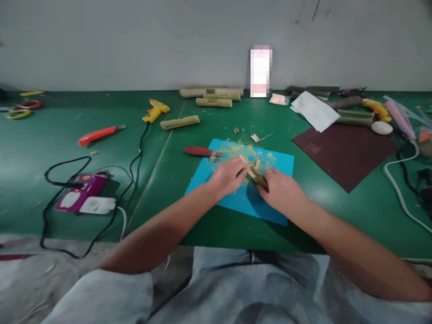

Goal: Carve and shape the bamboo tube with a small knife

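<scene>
Above a blue sheet (229,204) I hold a short bamboo piece (258,177) with an opening cut in its side. My left hand (229,175) pinches its far left end, fingers closed. Around its near right end are the fingers of my right hand (281,186), closed on it. Pale shavings (241,149) lie scattered on the sheet beyond my hands. A red-handled knife (199,151) rests across the sheet's left edge, its blade pointing right beside a small chip (212,158). Another cut chip (255,137) lies just past the sheet.
Several bamboo tubes (214,102) lie along the wall. Left are a yellow glue gun (155,110), a red cutter (99,135) and a purple power strip (81,191) with loose cables. A brown sheet (347,153) and white paper (315,110) lie right. A lit phone (261,72) leans on the wall.
</scene>
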The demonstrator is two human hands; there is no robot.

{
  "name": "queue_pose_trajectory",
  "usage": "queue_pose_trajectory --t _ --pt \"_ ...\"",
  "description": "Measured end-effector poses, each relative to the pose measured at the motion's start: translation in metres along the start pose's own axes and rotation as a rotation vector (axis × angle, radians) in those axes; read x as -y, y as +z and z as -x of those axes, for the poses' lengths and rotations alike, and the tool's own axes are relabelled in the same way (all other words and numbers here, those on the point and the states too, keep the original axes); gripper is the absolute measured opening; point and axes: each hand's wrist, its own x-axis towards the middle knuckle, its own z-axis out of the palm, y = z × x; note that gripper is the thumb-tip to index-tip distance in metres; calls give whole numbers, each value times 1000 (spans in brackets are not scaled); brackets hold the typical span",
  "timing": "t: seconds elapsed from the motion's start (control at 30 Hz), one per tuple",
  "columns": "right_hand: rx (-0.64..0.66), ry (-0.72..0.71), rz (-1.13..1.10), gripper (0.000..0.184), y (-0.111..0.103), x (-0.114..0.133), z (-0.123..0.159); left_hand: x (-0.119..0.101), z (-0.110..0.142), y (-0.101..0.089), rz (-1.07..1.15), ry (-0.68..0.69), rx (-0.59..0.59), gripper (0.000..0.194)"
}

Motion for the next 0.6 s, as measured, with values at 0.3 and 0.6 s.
queue_pose_trajectory --t 0.3,0.6 --pt "-9 0 3 19 1 0 -1 0 0 0 -8 0 -25 19" --pt "-25 1 11 18 1 0 -1 2 0 0 -3 -32 -44 22"
